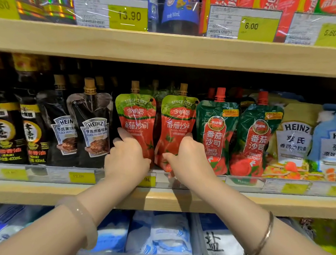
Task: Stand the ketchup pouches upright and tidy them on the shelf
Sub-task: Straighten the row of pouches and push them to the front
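Two bare forearms, no sleeves in view. Left wrist: thick bangle (82, 222), smooth, rounded, pale milky & translucent w/ soft sheen, sits snug approx. mid-forearm near the wrist. Right wrist: thin metal bangle (265, 236), narrow band, silvery w/ warm tint, glossy highlight along its edge, hangs looser. Left hand (126, 157) & right hand (187, 157): no gloves, no rings seen. Nails short, plain, no obvious polish. No watch, no markings visible on either arm.
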The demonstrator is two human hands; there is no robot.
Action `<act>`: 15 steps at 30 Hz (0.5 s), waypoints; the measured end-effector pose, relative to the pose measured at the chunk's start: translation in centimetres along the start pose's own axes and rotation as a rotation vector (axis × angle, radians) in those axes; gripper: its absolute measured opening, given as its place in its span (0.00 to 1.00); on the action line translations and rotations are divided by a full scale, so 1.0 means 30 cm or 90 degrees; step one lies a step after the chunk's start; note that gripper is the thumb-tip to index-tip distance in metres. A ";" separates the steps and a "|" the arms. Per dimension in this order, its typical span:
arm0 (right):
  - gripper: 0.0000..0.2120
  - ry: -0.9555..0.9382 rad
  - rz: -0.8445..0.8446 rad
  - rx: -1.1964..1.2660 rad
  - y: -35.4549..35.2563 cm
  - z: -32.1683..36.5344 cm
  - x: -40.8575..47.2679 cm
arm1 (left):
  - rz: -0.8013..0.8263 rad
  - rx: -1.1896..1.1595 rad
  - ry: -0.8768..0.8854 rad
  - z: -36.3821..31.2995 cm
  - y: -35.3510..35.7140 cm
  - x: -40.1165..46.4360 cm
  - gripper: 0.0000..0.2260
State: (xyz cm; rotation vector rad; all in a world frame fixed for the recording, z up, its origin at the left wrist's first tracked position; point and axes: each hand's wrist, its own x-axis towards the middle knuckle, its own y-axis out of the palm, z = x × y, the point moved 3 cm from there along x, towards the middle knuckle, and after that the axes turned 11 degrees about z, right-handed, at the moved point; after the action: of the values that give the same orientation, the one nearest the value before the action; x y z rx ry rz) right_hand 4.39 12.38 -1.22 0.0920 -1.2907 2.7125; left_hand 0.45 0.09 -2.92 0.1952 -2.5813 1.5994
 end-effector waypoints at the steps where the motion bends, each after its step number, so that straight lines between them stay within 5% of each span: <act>1: 0.13 0.003 -0.002 -0.011 0.002 0.000 0.004 | 0.004 -0.004 0.002 0.003 0.004 0.008 0.47; 5: 0.27 0.021 -0.033 -0.032 0.006 -0.001 0.006 | 0.009 0.002 0.007 0.010 0.006 0.028 0.49; 15: 0.34 0.048 -0.043 -0.045 0.028 -0.026 0.087 | -0.044 0.081 0.007 0.017 0.003 0.032 0.47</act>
State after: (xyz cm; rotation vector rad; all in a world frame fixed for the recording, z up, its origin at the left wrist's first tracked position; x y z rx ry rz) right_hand 1.70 12.71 -2.08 0.0244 -1.3361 2.5844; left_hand -0.53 -0.38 -3.07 0.2813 -2.4384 1.7355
